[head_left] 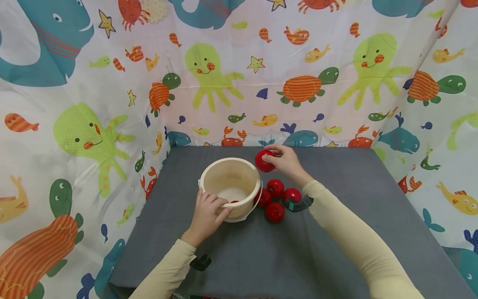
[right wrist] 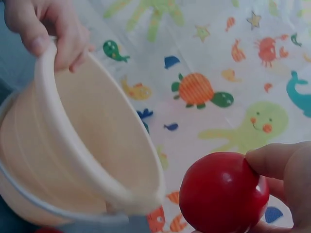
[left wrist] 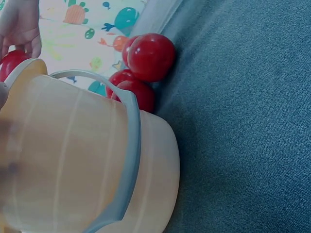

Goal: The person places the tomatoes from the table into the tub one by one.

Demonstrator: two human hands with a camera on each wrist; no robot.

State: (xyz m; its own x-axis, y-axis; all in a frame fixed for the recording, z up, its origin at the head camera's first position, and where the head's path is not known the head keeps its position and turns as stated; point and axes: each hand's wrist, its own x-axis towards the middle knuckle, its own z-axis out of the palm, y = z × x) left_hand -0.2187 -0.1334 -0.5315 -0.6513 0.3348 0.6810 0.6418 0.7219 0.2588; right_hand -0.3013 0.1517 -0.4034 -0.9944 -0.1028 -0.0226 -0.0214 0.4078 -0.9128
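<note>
A cream bucket with a pale handle stands upright on the grey table. My left hand grips its near rim; in the right wrist view the thumb lies outside the rim and the fingers reach over it. To the right of the bucket, about rim height, my right hand holds a glossy red round fruit between thumb and fingers. Several more red fruits lie clustered against the bucket's right side. Inside the bucket a small bit of red shows; the near wall hides the rest.
Dark grey cloth covers the table. A curtain printed with sea animals hangs behind it and along both sides. Each wrist bears a dark strapped device.
</note>
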